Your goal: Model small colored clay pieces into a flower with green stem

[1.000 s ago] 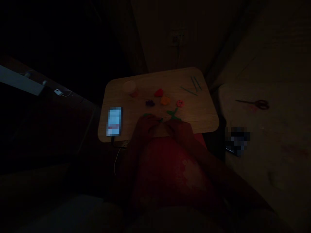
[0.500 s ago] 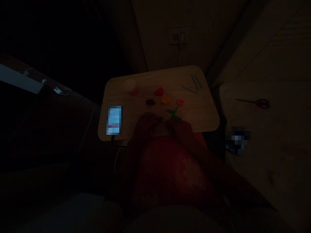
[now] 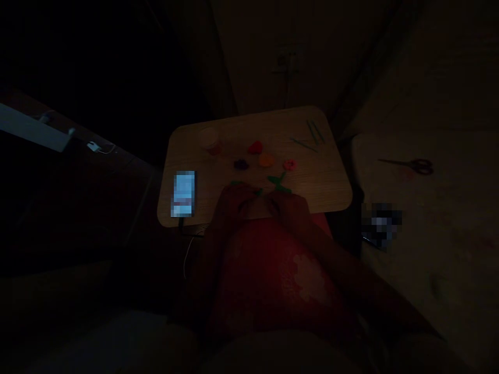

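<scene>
The picture is very dark. At the near edge of the small wooden table (image 3: 331,182), my left hand (image 3: 234,203) is closed, with a small green clay-like piece (image 3: 259,191) at its fingertips. Another bit of green (image 3: 236,183) shows just beyond its knuckles. My right hand (image 3: 291,209) faces it with curled fingers; whatever they hold is hidden. Directly beyond the right hand lies a branching green clay-like shape (image 3: 277,182). Farther back are a pink ring-like flower shape (image 3: 289,164), an orange lump (image 3: 266,160), a red lump (image 3: 255,147) and a dark purple lump (image 3: 241,164).
A lit phone (image 3: 183,193) lies at the table's left, its cable hanging over the edge. A pale round tub (image 3: 209,137) stands at the back left. Several thin green sticks (image 3: 313,132) lie at the back right. Scissors (image 3: 419,166) rest on the surface at right.
Both hands stay in nearly the same place, with only slight finger movement. The pieces on the table have not visibly moved.
</scene>
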Tool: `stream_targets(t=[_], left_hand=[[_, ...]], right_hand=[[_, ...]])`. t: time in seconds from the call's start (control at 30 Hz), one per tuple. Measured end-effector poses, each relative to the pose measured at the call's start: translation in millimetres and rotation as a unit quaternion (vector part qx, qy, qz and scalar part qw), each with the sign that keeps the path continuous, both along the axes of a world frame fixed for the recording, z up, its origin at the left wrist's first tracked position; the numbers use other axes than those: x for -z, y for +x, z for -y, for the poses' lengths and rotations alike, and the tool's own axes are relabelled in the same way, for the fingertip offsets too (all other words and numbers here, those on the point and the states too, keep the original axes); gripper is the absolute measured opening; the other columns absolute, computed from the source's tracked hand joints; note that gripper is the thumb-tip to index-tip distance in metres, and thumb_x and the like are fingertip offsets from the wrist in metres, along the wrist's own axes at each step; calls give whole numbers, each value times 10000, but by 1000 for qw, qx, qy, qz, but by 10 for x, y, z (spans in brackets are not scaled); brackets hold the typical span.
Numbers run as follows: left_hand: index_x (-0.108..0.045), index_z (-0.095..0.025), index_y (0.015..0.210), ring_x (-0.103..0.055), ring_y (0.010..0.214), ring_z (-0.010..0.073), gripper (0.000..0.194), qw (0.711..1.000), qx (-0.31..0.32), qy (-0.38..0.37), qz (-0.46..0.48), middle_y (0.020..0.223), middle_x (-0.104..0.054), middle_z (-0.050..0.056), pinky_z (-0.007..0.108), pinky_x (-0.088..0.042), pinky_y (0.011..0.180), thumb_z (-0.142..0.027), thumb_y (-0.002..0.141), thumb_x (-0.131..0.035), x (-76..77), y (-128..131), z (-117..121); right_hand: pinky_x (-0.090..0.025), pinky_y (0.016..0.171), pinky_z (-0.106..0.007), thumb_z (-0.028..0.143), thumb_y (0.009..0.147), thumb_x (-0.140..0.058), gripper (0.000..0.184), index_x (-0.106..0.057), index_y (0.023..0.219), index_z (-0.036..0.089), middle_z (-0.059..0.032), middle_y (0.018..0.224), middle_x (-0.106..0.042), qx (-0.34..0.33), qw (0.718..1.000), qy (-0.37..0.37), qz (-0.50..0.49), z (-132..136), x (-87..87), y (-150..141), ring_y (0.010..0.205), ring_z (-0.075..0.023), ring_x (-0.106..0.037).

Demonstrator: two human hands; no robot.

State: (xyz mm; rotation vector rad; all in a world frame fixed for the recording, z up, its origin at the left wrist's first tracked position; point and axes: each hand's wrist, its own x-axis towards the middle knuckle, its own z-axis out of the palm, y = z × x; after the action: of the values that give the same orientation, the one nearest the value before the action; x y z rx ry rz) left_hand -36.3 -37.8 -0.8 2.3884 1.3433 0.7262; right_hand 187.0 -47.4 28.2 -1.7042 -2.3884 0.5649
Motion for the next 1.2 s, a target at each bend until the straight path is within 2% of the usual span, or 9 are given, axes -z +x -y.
stream_targets(t=[0.37, 0.57, 0.63, 0.8, 0.97, 1.2], left_hand=[[-752, -237, 1194, -646, 1317, 268, 308, 1000, 4, 7, 7, 1336, -766, 49, 551, -445, 1147, -192, 988, -528, 7, 0, 4], [-735, -256, 1266, -638, 1333, 272, 346, 1000, 0, 1, -2, 1349, -755, 62, 556, -442, 1151, -196, 984, -542, 19, -10, 12], [-746, -260, 1243, -632, 1344, 274, 340, 1000, 4, -1, -2, 1357, -753, 54, 566, -433, 1161, -190, 981, -542, 14, -11, 11], [-756, -248, 1208, -634, 1339, 269, 317, 1000, 10, -3, 6, 1359, -753, 50, 570, -433, 1165, -196, 986, -537, 1, -2, 6], [-751, -252, 1218, -633, 1341, 264, 313, 1000, 11, -4, 7, 1362, -751, 52, 568, -428, 1175, -204, 990, -543, 3, 2, 7], [-747, -247, 1203, -643, 1327, 267, 296, 1000, 12, 1, 9, 1355, -751, 67, 563, -446, 1158, -199, 986, -550, 4, 10, 7]], right_hand=[[-480, 777, -338, 357, 1078, -444, 357, -751, 1188, 213, -135, 1158, -809, 9, 1000, -19, 20, -3, -73, -6, 967, -285, -755], [-481, 792, -331, 357, 1081, -434, 363, -745, 1208, 218, -131, 1193, -802, 5, 1000, -6, 0, -14, -49, -2, 979, -272, -752], [-480, 790, -331, 358, 1082, -434, 362, -741, 1219, 222, -129, 1197, -801, 9, 1000, -4, -1, -15, -50, -3, 988, -273, -751], [-465, 756, -334, 364, 1079, -442, 357, -759, 1108, 201, -137, 1096, -812, 8, 1000, -11, 18, -12, -45, 5, 944, -285, -754], [-472, 785, -333, 362, 1090, -408, 382, -749, 1174, 213, -133, 1144, -806, 6, 1000, 2, 1, 1, -24, 5, 968, -272, -750], [-466, 762, -323, 363, 1083, -416, 387, -761, 1164, 206, -132, 1133, -810, 7, 1000, 2, 3, -10, 3, 6, 954, -268, -753]])
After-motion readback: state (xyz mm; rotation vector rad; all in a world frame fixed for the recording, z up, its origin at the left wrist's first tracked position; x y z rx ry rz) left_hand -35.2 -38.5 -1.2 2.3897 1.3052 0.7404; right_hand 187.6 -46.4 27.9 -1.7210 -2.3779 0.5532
